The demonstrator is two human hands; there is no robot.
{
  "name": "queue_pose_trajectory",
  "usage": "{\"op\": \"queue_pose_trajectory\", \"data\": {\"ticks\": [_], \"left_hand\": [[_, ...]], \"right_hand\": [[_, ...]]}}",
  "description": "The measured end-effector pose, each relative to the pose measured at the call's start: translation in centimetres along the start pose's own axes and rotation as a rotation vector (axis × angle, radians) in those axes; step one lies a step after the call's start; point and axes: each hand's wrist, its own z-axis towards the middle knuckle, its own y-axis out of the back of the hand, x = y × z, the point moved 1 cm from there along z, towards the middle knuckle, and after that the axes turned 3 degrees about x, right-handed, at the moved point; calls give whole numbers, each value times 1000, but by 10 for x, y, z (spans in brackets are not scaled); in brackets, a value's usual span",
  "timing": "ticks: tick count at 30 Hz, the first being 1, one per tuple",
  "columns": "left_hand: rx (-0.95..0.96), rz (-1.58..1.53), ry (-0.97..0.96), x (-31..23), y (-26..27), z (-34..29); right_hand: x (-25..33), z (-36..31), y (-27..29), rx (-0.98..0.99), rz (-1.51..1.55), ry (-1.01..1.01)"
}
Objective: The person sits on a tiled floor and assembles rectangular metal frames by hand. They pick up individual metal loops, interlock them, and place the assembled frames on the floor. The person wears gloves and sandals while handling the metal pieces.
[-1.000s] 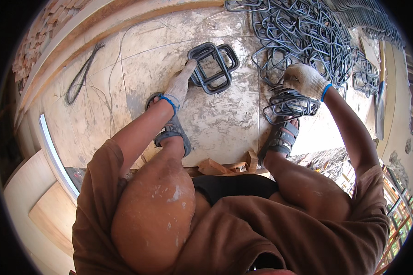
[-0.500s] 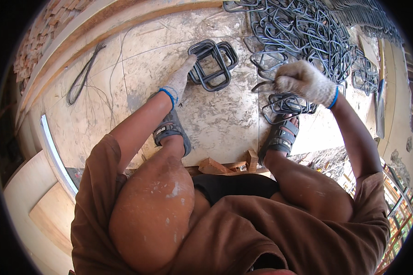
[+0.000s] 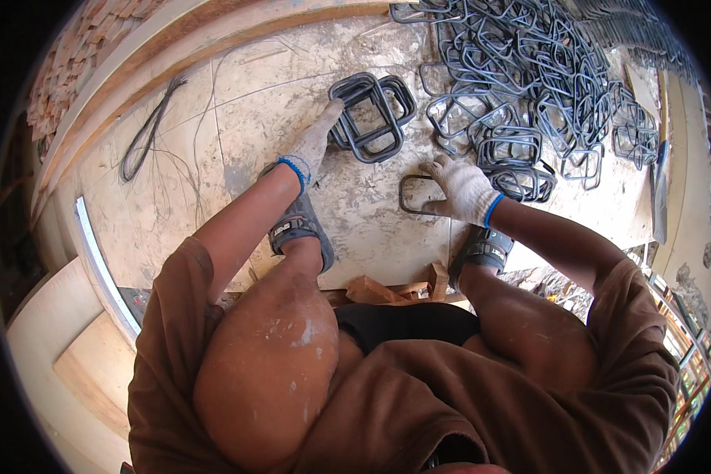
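Note:
My left hand (image 3: 316,142), in a pale work glove with a blue cuff, is closed on the left side of a small stack of bent steel rebar stirrups (image 3: 389,118). The stack stands on the floor, its rings roughly square and leaning against each other. To its right and nearer to me, my right hand (image 3: 464,188), gloved likewise, grips a single rebar stirrup (image 3: 403,193) low over the floor. The glove covers that stirrup's right end. Beyond the right hand lies a small bunch of stirrups (image 3: 513,150), close to my right foot.
A large tangled heap of stirrups (image 3: 521,47) fills the far right. Tied thin wire (image 3: 146,130) lies on the left floor, by a long curved-looking timber (image 3: 126,87). Wood offcuts (image 3: 371,290) sit between my sandalled feet. A metal strip (image 3: 103,265) stands at the left.
My right hand has come left and nearer to me, from above the small bunch, with a single stirrup in its grip. The left hand stays on the stack.

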Motion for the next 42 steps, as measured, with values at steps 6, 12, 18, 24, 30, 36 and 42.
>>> {"op": "queue_pose_trajectory", "data": {"ticks": [6, 12, 18, 24, 30, 36, 42], "left_hand": [[65, 40, -4, 3, 0, 4], [29, 17, 39, -5, -5, -6], [138, 7, -18, -6, -3, -14], [99, 80, 79, -27, -21, -46], [183, 84, 62, -32, -10, -33], [270, 14, 49, -28, -8, -27], [189, 114, 101, -36, -8, -37]], "right_hand": [[9, -17, -33, -67, -268, -66], [12, -17, -11, 26, -37, -73], [22, -27, 51, -175, 175, 248], [29, 1, 112, -424, 58, 246], [30, 51, 144, -329, -142, 223], [45, 70, 151, -272, -158, 348], [40, 66, 181, 179, 387, 145]]}}
